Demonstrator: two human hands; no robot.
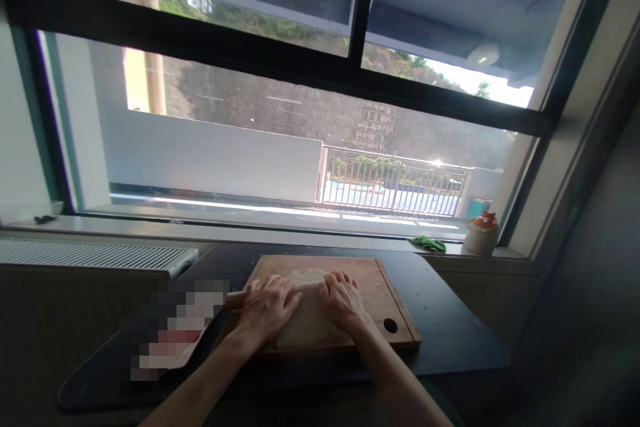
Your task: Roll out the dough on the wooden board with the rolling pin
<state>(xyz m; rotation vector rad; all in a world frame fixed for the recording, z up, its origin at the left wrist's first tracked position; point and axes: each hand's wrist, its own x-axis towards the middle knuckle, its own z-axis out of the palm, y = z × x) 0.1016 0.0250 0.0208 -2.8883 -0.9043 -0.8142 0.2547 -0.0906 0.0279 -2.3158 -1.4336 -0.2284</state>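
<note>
A sheet of pale dough (304,328) lies flattened on a wooden cutting board (369,283). Across it runs a rolling pin (236,298), whose left end sticks out past the board's left side. My left hand (270,307) rests on the pin left of the middle, fingers curved over it and thumb pointing right. Farther right, my right hand (344,297) bends its fingers over the pin's other part. Both palms face down; the pin's right end is hidden under my right hand.
The board stands on a dark table (455,327) against the window. Left of it lies a blurred-out packet or sheet (175,340). A green cloth (427,243) and a pale container with an orange-red top (481,235) sit on the sill. At left is a white radiator (95,257).
</note>
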